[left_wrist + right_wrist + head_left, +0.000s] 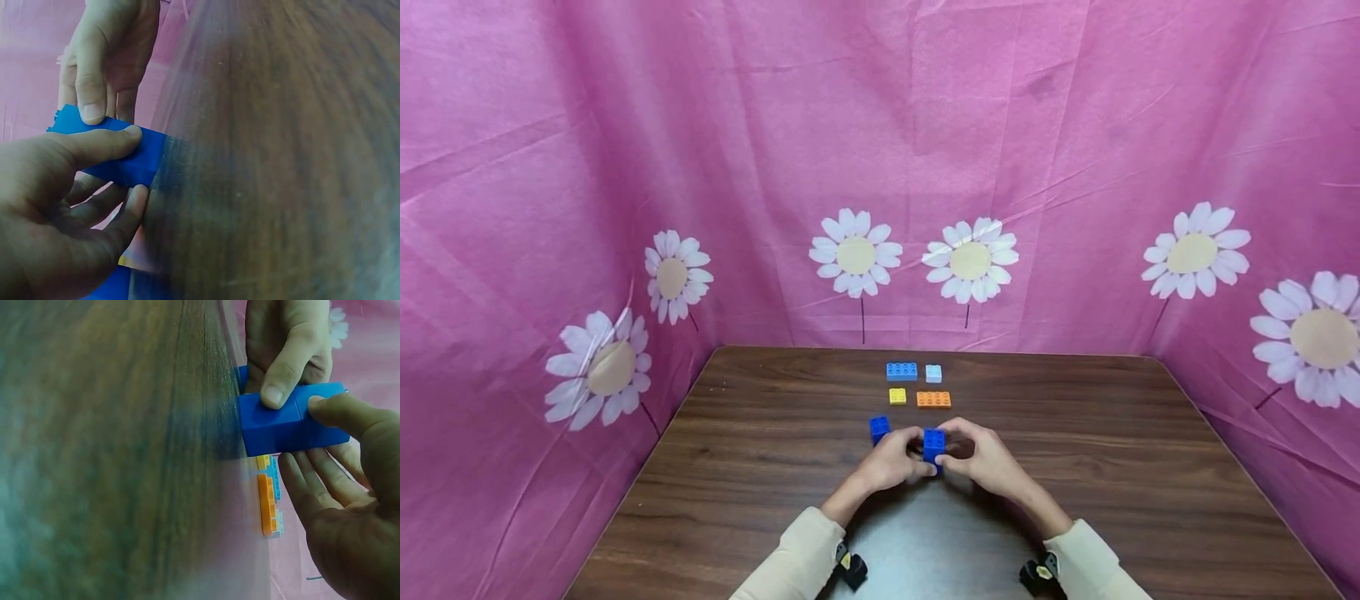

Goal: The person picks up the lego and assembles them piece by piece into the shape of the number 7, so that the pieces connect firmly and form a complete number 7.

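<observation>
Both hands hold a dark blue stack of two toy building bricks [934, 444], upright near the table's middle. A seam between the two shows in the right wrist view, where the stack [270, 432] has its lower end right at the tabletop. My left hand [891, 462] grips the lower brick, its thumb on the near face and fingertips behind. The right hand [991, 465] pinches the upper brick between thumb and fingers. Just beyond the left hand stands another dark blue brick [879, 427], partly hidden by that hand.
Farther back on the wooden table [760, 433] lie a blue brick [902, 372], a light blue one [933, 373], a yellow one [897, 397] and an orange one [934, 400]. A pink flowered cloth [925, 150] hangs around the table's back and sides.
</observation>
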The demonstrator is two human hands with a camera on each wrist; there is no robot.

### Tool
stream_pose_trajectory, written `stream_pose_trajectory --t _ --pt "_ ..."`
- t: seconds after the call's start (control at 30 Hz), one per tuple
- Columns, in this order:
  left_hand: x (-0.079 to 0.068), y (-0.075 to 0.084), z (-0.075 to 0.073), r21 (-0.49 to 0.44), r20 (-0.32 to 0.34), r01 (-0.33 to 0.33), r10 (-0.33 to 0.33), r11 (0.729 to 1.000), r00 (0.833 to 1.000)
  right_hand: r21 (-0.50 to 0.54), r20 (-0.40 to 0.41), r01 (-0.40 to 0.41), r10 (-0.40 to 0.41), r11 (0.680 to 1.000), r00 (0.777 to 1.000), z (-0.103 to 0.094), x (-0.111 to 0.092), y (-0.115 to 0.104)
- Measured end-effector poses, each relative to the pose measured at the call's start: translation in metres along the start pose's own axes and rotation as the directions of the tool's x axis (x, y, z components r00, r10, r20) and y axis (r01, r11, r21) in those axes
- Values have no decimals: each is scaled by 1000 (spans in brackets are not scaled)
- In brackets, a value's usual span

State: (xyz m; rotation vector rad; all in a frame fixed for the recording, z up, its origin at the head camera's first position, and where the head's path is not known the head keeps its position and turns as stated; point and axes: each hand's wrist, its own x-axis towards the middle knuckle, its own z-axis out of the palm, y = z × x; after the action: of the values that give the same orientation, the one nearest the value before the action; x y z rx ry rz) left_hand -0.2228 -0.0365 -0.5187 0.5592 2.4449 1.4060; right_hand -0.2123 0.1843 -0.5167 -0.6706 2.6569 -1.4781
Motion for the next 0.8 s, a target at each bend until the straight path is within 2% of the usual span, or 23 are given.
stream_pose_trajectory --t 0.2,0.43,0.6,0.8 --pt "-4 2 -7 -25 24 -20 21 999 999 -17 10 -26 27 1000 1000 -1 1 -1" --pt "-11 3 -23 -72 41 -84 88 994 995 -27 23 -21 21 999 999 -2 3 0" --pt "-16 5 -36 -55 -3 -123 123 991 992 -25 34 -25 26 999 999 -3 3 2" --pt "-18 -1 -54 -121 -85 -143 133 982 987 -38 41 -32 34 999 999 -2 4 0"
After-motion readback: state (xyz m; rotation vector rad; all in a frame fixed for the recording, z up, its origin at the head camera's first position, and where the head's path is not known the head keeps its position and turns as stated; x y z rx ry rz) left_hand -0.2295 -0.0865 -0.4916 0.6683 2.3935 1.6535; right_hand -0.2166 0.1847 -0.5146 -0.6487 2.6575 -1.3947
